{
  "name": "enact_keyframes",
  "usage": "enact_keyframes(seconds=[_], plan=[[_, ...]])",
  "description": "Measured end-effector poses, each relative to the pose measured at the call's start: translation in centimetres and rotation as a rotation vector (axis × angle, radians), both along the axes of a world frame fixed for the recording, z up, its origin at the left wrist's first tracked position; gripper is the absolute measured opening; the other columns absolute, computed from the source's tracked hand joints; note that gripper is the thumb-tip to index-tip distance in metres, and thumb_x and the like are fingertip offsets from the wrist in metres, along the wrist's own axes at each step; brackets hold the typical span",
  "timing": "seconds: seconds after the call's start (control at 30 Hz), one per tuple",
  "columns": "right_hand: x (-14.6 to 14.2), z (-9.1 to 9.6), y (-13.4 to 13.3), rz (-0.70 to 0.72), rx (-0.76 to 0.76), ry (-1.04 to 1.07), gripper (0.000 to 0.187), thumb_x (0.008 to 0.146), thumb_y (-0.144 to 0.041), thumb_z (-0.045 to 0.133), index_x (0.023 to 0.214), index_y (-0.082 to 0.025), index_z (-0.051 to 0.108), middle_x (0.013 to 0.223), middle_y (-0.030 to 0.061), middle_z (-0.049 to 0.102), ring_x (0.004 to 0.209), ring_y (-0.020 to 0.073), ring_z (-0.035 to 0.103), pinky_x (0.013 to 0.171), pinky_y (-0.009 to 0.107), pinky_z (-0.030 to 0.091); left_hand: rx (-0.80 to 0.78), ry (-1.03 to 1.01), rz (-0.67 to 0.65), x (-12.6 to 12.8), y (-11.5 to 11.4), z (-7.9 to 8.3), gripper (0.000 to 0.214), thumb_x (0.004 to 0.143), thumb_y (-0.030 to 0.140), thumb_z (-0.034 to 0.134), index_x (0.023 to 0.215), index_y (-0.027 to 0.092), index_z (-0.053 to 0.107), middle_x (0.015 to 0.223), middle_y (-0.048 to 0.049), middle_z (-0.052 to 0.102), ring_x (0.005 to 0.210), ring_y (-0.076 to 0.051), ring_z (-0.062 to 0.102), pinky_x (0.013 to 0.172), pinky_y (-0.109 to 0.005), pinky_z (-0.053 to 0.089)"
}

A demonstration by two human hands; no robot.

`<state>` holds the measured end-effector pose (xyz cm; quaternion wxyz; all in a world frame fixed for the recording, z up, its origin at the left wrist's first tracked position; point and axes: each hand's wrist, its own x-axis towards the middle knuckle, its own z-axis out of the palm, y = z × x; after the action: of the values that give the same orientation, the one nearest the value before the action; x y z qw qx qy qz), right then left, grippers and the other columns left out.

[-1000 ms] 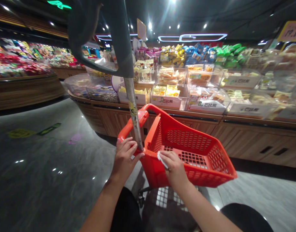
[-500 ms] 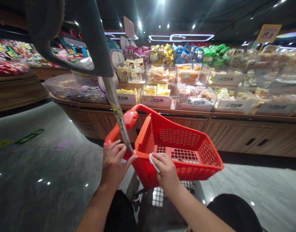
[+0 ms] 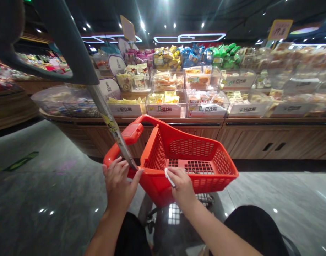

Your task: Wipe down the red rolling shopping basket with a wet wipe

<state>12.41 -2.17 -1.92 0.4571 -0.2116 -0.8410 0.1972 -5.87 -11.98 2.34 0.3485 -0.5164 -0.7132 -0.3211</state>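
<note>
An orange plastic shopping basket [image 3: 200,167] on a wheeled frame stands right before me. My left hand [image 3: 119,185] rests on its near left corner, fingers laid against the base of the grey pull handle [image 3: 72,60] and its metal rod [image 3: 112,126]. My right hand [image 3: 180,185] is closed on a small white cloth [image 3: 168,176] pressed to the basket's near rim. The basket holds nothing that I can see.
A long wooden display counter [image 3: 259,142] runs across behind the basket, topped with clear bins of packaged snacks [image 3: 165,103] and stacked colourful packets [image 3: 195,57]. A second curved counter [image 3: 11,106] stands at the left. Glossy grey floor [image 3: 45,192] spreads to the left and right.
The view has swung right and the basket with both hands has shifted left in the picture. The grey handle now leans further left. Both hands keep their hold.
</note>
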Motion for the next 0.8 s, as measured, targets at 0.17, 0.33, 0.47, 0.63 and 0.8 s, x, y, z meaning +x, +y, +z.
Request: enact_keyframes(seconds=[0.17, 0.33, 0.47, 0.63, 0.8], plan=[[-3.2, 1.8, -1.4, 0.153, 0.032, 0.056, 0.040, 0.078, -0.002, 0.052, 0.113, -0.017, 0.064, 0.111, 0.0087, 0.064, 0.100, 0.0215, 0.054, 0.090, 0.036, 0.047, -0.007, 0.006, -0.001, 0.1, 0.0, 0.0, 0.016, 0.078, 0.033, 0.063, 0.084, 0.019, 0.059, 0.091, -0.0050, 0.063, 0.113, -0.027, 0.051, 0.109, -0.054, 0.021], [-1.4, 2.2, -0.9, 0.110, -0.032, -0.012, 0.033, 0.078, -0.001, 0.052, 0.102, -0.017, 0.068, 0.100, 0.0087, 0.066, 0.093, 0.0218, 0.055, 0.084, 0.037, 0.048, 0.002, -0.017, -0.003, 0.2, -0.1, 0.0, 0.012, 0.080, 0.030, 0.059, 0.085, 0.019, 0.059, 0.091, -0.0048, 0.063, 0.113, -0.027, 0.051, 0.109, -0.055, 0.021], [-2.5, 2.7, -1.1, 0.138, -0.012, -0.024, 0.037, 0.076, 0.003, 0.051, 0.102, -0.017, 0.067, 0.101, 0.0085, 0.065, 0.093, 0.0215, 0.054, 0.084, 0.035, 0.048, -0.003, -0.036, -0.004, 0.4, -0.2, 0.1, 0.011, 0.081, 0.028, 0.058, 0.086, 0.019, 0.059, 0.092, -0.0053, 0.063, 0.114, -0.027, 0.050, 0.109, -0.056, 0.021], [-4.6, 3.4, -1.7, 0.262, 0.050, -0.001, 0.040, 0.075, 0.002, 0.053, 0.108, -0.018, 0.064, 0.106, 0.0070, 0.064, 0.096, 0.0206, 0.054, 0.087, 0.034, 0.048, -0.008, -0.037, -0.013, 0.4, -0.3, 0.2, 0.011, 0.081, 0.029, 0.058, 0.087, 0.019, 0.060, 0.093, -0.0055, 0.063, 0.114, -0.027, 0.050, 0.108, -0.056, 0.022], [-2.6, 3.4, -1.1, 0.147, -0.040, -0.058, 0.036, 0.072, 0.004, 0.050, 0.094, -0.017, 0.068, 0.095, 0.0083, 0.064, 0.090, 0.0215, 0.054, 0.080, 0.035, 0.049, 0.000, -0.057, -0.013, 0.5, -0.4, 0.0, 0.010, 0.081, 0.028, 0.058, 0.087, 0.020, 0.060, 0.093, -0.0050, 0.063, 0.115, -0.026, 0.050, 0.110, -0.056, 0.020]])
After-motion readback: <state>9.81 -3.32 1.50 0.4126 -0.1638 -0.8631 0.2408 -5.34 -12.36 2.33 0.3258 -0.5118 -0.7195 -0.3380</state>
